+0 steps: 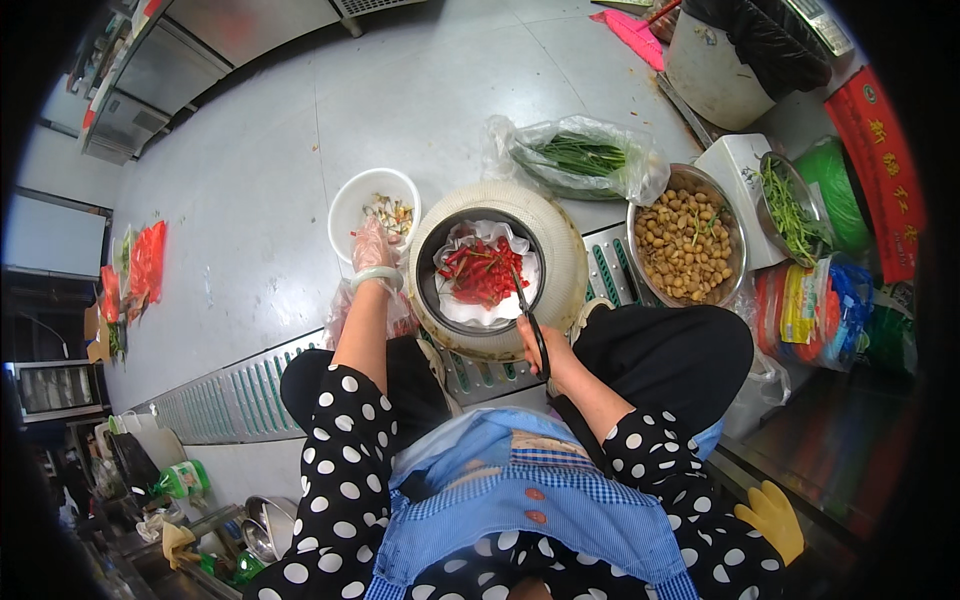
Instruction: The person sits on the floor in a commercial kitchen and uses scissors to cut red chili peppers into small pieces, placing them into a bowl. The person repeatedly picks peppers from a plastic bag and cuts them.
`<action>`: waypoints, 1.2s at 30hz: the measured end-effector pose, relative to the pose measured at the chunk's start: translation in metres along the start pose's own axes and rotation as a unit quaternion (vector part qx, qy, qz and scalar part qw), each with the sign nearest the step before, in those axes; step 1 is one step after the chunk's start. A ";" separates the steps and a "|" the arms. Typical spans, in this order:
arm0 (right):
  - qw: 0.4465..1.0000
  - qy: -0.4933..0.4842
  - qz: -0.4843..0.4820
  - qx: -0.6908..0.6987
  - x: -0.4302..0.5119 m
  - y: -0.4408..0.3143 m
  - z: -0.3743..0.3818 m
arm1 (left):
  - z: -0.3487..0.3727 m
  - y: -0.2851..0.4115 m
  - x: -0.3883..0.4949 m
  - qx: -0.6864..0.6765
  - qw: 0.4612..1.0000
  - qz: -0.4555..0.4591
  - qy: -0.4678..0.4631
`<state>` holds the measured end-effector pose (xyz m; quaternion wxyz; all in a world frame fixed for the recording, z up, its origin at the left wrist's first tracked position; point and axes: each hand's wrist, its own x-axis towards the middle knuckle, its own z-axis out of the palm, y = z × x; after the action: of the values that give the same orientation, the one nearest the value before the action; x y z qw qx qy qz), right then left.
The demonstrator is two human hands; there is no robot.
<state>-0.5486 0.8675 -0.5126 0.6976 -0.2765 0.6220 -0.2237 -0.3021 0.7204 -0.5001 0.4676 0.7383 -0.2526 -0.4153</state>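
Note:
Straight ahead, a dark round pot (424, 296) lined with white paper or plastic holds red chili peppers (480, 270), some whole and some cut into pieces. It rests on an upturned pale woven basket (564, 240). My right hand (551, 351) grips black-handled scissors (534, 330), their blades pointing into the pot over the chilies. Over at the left, my left hand (373, 246), in a clear plastic glove, is at the near edge of a white plastic bowl (336, 206) that contains pepper stems (394, 212). Whether its fingers hold anything is not clear.
Green stalks in a clear bag (581, 155) lie beyond the basket. At right are a steel bowl of small brown potatoes (684, 244), a bowl of leafy greens (787, 214) and packaged plastic bags (814, 311). A metal drain grate (240, 397) crosses the floor. A lidded-looking bin (709, 75) stands far right.

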 end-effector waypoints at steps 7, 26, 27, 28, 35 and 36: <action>0.999 -0.023 -0.013 0.018 -0.001 -0.003 0.004 | 0.054 -0.040 -0.033 0.393 0.818 0.395 -0.140; 0.999 -0.034 -0.027 0.033 0.000 -0.001 0.005 | 0.054 -0.009 -0.038 0.678 0.610 0.397 -0.101; 0.999 -0.034 -0.017 0.033 0.001 -0.001 0.005 | 0.050 -0.006 -0.040 0.664 0.626 0.396 -0.101; 0.998 -0.044 -0.030 0.030 0.001 0.000 0.005 | 0.043 -0.002 -0.041 0.651 0.638 0.401 -0.093; 0.998 -0.063 -0.028 0.014 0.001 0.003 0.004 | 0.019 -0.011 -0.072 0.557 0.737 0.332 -0.191; 0.998 -0.059 -0.023 0.013 0.001 0.003 0.003 | 0.020 -0.013 -0.074 0.571 0.730 0.324 -0.192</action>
<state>-0.5452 0.8691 -0.5148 0.7314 -0.2943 0.5700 -0.2313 -0.3580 0.7731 -0.4886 0.0061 0.6443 -0.7501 -0.1492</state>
